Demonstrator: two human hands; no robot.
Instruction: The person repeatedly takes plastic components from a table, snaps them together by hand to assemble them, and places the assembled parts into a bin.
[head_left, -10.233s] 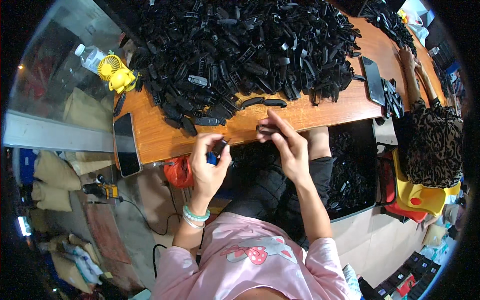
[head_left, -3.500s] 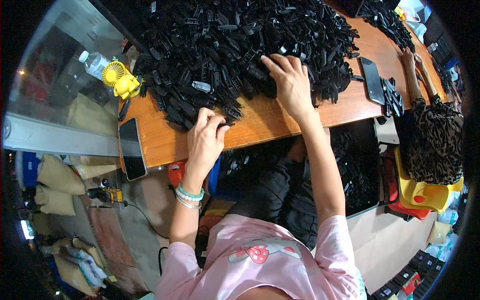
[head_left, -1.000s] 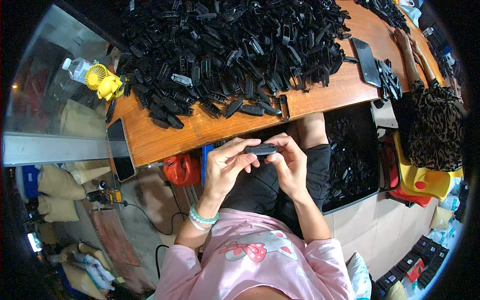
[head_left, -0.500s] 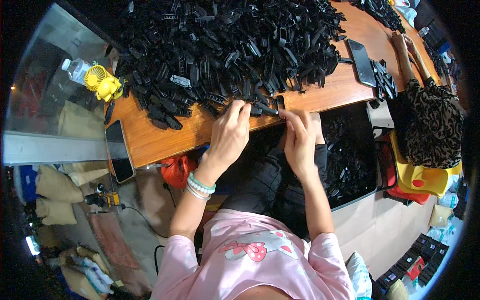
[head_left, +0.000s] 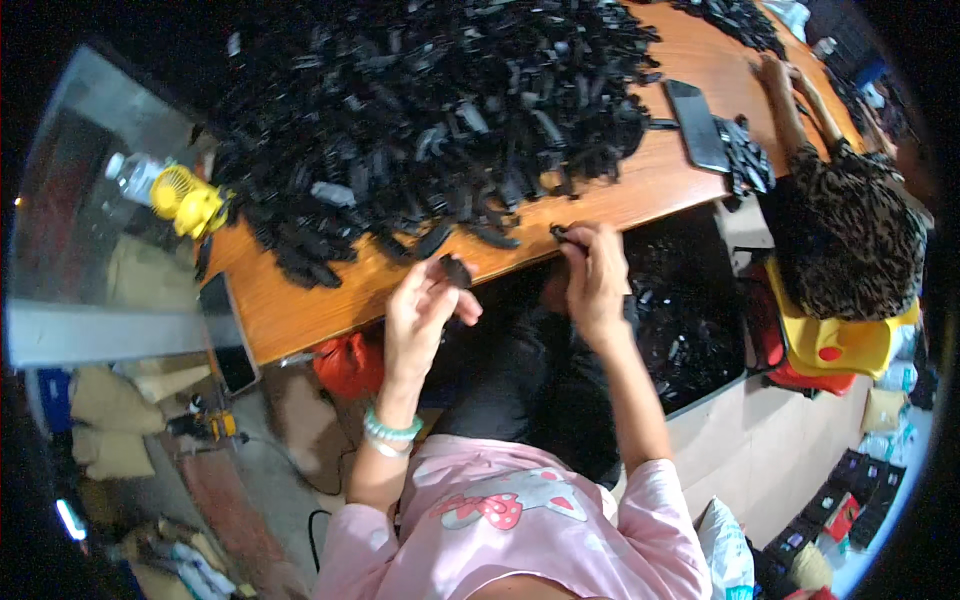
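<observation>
Left fingers (head_left: 416,278) grip dark part (head_left: 456,270) | right fingers (head_left: 600,250) pinch black part (head_left: 560,233) | step: seemingly picking up parts | next: likely needs both aligned

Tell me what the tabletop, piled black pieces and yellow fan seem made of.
Tabletop: wood or wood-look laminate, judging by its orange-brown colour and soft sheen.
Piled black pieces: probably moulded plastic, partly glossy, given slim repeated shapes and glints.
Yellow fan: likely plastic, smooth and evenly bright.

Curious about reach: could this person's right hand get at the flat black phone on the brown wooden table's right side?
Probably yes: the right hand holds a small black part, but nothing seems in its way to the phone.
</observation>
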